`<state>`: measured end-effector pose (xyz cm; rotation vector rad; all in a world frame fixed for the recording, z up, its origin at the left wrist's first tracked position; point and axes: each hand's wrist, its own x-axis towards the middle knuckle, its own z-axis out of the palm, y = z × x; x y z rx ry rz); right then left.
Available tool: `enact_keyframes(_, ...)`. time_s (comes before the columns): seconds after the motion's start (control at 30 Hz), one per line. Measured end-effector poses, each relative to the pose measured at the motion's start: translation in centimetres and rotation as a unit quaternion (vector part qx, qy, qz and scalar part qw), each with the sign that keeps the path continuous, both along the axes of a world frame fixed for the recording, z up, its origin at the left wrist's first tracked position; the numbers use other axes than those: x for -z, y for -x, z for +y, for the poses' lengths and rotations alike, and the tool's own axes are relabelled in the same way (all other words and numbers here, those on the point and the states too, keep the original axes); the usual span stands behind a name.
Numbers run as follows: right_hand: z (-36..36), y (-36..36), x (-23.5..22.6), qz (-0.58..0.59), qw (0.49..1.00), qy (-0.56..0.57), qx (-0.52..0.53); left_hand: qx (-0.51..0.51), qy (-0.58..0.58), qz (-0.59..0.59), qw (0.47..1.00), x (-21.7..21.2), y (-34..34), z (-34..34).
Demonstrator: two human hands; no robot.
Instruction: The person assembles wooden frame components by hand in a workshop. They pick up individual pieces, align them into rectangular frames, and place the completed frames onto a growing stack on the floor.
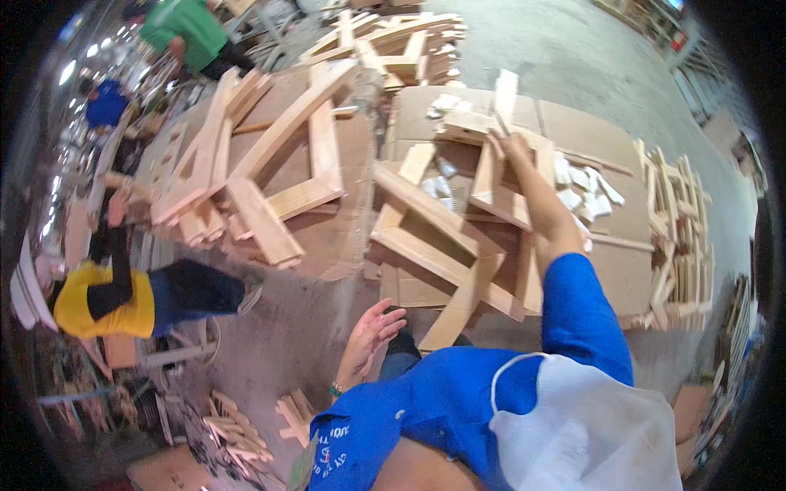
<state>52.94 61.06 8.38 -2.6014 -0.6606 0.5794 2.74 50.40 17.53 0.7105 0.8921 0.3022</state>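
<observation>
My right hand reaches far forward, its fingers closed at the upper corner of an angled wooden frame. A pale board end sticks up just beyond those fingers. My left hand hangs in front of the table edge, palm up and fingers apart, holding nothing. Nearest to it, a flat wooden leg juts over the edge toward me. This leg meets a longer rail of the joined frames lying on the cardboard-covered table.
White pieces lie in a heap right of my forearm. More wooden frames cover the cardboard table at left. Stacked frames stand at the right. A co-worker in yellow is at the left, another in green farther back. Wood offcuts lie lower left.
</observation>
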Motion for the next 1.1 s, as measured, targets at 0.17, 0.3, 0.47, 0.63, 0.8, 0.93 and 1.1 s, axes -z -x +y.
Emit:
enact_keyframes(0.17,-4.4,-3.0,-2.8,-0.110,0.987,-0.120,0.008,0.048,-0.084,-0.062,0.993,-0.1,2.3,4.9)
enact_keyframes(0.3,-6.7,3.3,-3.1,-0.005,0.943,-0.331,-0.037,0.041,-0.322,0.101,0.940,-2.7,5.2,12.4)
enact_keyframes(0.47,-14.4,9.6,-4.1,0.084,0.919,-0.382,0.053,0.013,-0.493,0.201,0.846,-4.7,6.7,23.1)
enact_keyframes(0.63,-21.4,12.1,-2.7,0.050,0.919,-0.369,0.130,0.000,-0.686,0.357,0.634,-6.3,6.0,37.0)
enact_keyframes(0.8,-24.0,16.4,-1.6,0.119,0.883,-0.409,0.196,-0.032,-0.684,0.555,0.472,-8.6,5.0,48.7)
enact_keyframes(0.93,-26.0,19.8,-2.4,0.027,0.896,-0.411,0.168,-0.058,-0.597,0.600,0.529,-7.7,3.0,54.0)
enact_keyframes(1.1,-26.8,24.2,-3.8,0.093,0.887,-0.409,0.192,-0.034,-0.534,0.614,0.580,-5.3,3.2,56.6)
